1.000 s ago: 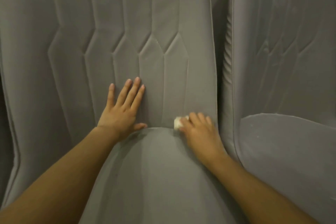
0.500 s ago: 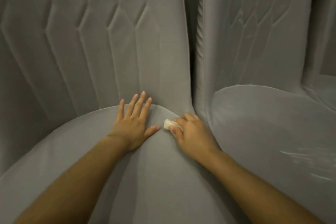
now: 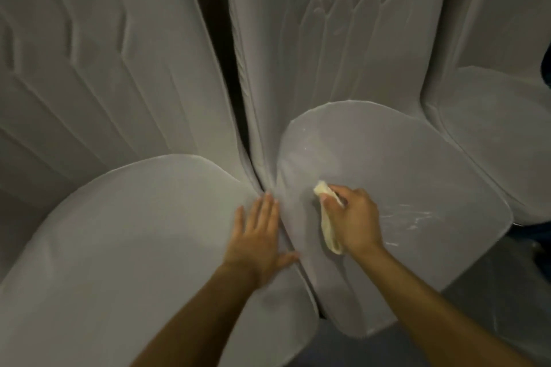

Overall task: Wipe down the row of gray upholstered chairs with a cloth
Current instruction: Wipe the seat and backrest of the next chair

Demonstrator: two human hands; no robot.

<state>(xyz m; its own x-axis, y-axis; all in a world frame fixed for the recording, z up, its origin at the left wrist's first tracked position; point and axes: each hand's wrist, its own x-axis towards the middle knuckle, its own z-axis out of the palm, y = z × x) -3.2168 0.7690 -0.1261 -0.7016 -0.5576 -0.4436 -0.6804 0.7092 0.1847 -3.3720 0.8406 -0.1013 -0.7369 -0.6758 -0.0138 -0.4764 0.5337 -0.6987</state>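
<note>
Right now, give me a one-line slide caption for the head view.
Right hand presses a pale cloth to the middle seat; left hand rests flat on the left seat.

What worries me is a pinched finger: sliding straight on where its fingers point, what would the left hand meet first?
Probably the padded gray backrest of the neighbouring upholstered chair, just past the dark gap between chairs. The left hand has its fingertips at that seam, though depth is unclear.
</note>
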